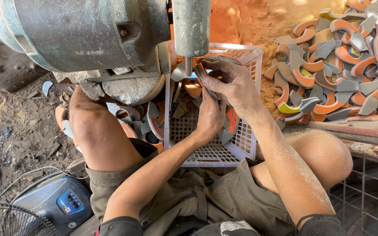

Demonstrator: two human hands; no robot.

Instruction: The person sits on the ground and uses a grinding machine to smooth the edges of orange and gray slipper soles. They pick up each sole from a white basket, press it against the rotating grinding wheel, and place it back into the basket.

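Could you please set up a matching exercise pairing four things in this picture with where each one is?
Things:
1. white plastic basket
2. pile of curved pieces
3. fan grille
4. metal spindle

Places:
A. bottom left corner
B. between the knees
C. upper right, on the sawdust
D. top centre, above both hands

Pairs: 1-B, 2-C, 3-A, 4-D. The left hand and the right hand together hold a curved piece at the spindle's tip.
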